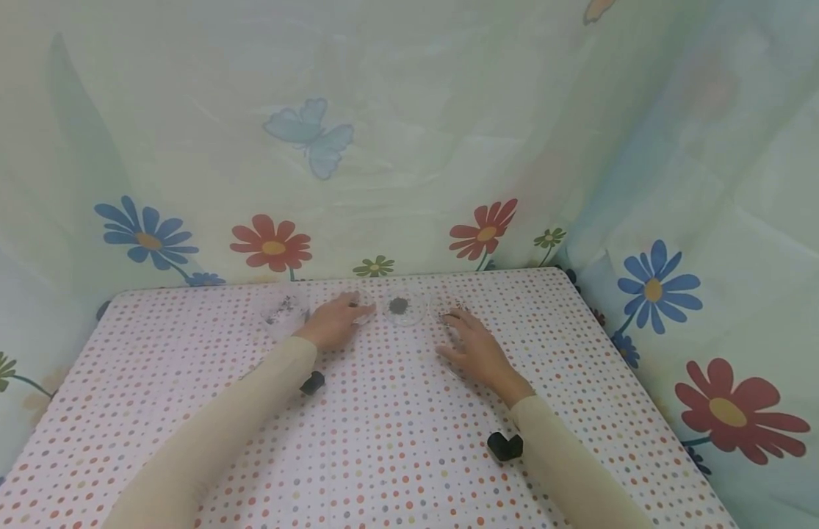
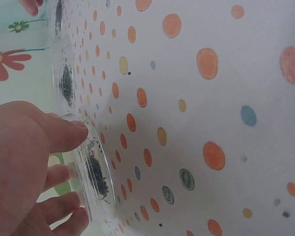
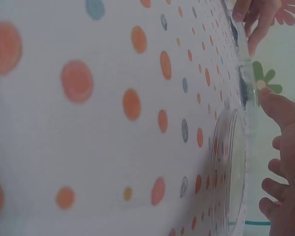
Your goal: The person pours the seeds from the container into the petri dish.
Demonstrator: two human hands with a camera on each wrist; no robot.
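Observation:
Clear round petri dishes stand in a row along the table's back. My left hand [image 1: 333, 323] pinches the rim of one petri dish [image 2: 108, 187]; in the left wrist view the thumb presses its near edge and the fingers lie along the far side. Small dark grains [image 2: 96, 174] lie inside it. Right of it, another petri dish [image 1: 405, 316] holds a dark heap of grains. My right hand [image 1: 478, 356] hovers with loosely bent fingers over a clear dish or lid [image 3: 221, 147], apparently holding nothing. Its fingertips are near the rightmost dish [image 1: 441, 308], partly hidden.
A further petri dish [image 1: 277, 312] with scattered dark grains stands left of my left hand. The dotted tablecloth [image 1: 383, 441] covers the table up to a flowered curtain [image 1: 409, 147] at the back and sides. Black devices [image 1: 504, 447] sit at both wrists.

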